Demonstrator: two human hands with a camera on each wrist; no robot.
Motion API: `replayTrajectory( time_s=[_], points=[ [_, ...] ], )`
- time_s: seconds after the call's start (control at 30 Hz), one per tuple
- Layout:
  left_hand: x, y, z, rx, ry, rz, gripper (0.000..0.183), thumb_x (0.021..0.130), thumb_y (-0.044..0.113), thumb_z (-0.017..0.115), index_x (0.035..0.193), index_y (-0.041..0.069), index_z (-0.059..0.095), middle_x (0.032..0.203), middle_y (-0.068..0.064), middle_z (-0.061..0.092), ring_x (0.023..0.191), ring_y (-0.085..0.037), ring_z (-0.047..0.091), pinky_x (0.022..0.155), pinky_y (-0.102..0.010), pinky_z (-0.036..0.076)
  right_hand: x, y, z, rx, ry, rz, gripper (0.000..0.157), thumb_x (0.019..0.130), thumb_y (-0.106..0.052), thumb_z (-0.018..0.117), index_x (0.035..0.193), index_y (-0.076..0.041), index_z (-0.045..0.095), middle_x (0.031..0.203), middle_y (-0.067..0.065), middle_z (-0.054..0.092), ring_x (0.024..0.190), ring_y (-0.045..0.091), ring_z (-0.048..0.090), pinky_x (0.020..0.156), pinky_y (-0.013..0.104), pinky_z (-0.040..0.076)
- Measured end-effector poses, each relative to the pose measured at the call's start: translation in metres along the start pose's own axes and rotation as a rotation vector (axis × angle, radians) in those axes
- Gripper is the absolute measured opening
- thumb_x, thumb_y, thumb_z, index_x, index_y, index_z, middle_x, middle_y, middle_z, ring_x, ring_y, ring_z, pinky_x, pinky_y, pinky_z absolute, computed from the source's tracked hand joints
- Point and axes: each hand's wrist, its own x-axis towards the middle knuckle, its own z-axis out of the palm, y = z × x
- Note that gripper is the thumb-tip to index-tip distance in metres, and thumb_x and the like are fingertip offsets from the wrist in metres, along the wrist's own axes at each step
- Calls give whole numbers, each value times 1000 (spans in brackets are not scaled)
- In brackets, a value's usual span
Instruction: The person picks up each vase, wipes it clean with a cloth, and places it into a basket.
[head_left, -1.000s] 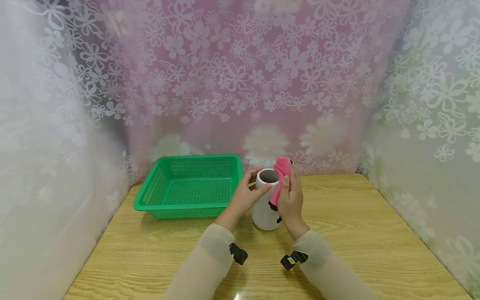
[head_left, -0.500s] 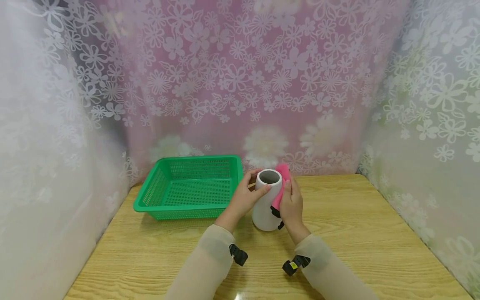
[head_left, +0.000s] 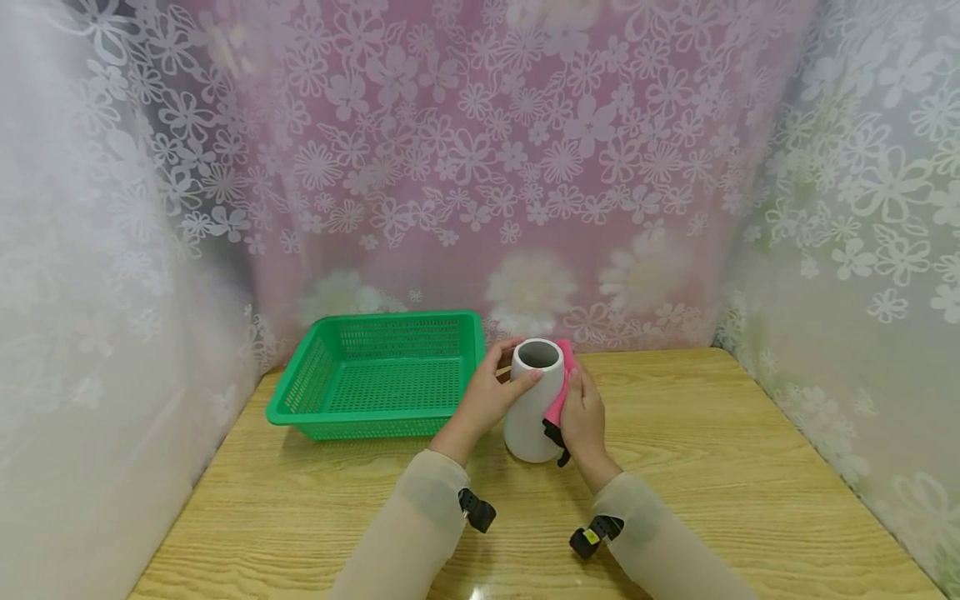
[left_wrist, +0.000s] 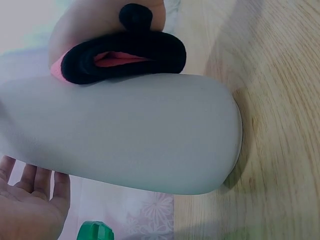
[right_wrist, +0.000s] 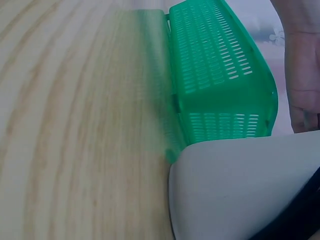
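Observation:
A tall white vase [head_left: 531,429] stands upright on the table, its round mouth facing up. My left hand [head_left: 487,396] grips it near the top, thumb on the front and fingers round the far left side. Against the vase's right side, my right hand [head_left: 585,421] holds a folded pink cloth [head_left: 560,403] with black edging and a small black tab. In the left wrist view the cloth's black edge [left_wrist: 172,52] lies along the vase wall [left_wrist: 145,132], the right hand behind it. The right wrist view shows the vase's lower part [right_wrist: 230,185] and the dark edging [right_wrist: 295,212].
Left of the vase, close by the left hand, sits a green perforated plastic basket [head_left: 375,414]. The wooden table [head_left: 720,483] reaches back to a flowered pink curtain [head_left: 480,167], with pale patterned sheets on both sides.
My right hand has slid the pink cloth down along the vase's right side, so its top now sits lower beside the rim. The left hand and vase stay almost in place.

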Motion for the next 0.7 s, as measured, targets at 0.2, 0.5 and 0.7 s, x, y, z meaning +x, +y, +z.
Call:
replayTrajectory(
  time_s=[0.2, 0.5, 0.7],
  points=[
    [0, 0, 0, -4, -1, -2, 62, 95, 22, 71, 149, 7, 43, 140, -18, 51, 132, -34, 49, 110, -48, 41, 0, 7, 0, -15, -25, 40, 55, 110, -41, 30, 152, -9, 44, 150, 16, 48, 139, 33, 42, 115, 52, 31],
    [-1, 0, 1, -11, 0, 4, 63, 95, 20, 71, 149, 5, 43, 139, -18, 51, 131, -35, 49, 110, -48, 40, -4, 15, 0, -18, -50, 118, 56, 109, -44, 29, 151, -11, 46, 150, 17, 48, 139, 34, 41, 116, 52, 30],
    [0, 1, 2, -9, 0, -3, 63, 95, 21, 71, 150, 6, 43, 140, -17, 51, 132, -34, 49, 110, -48, 41, -3, 24, 0, -22, -79, 174, 58, 109, -45, 29, 151, -8, 45, 150, 19, 47, 141, 35, 39, 117, 51, 28]
  ],
)
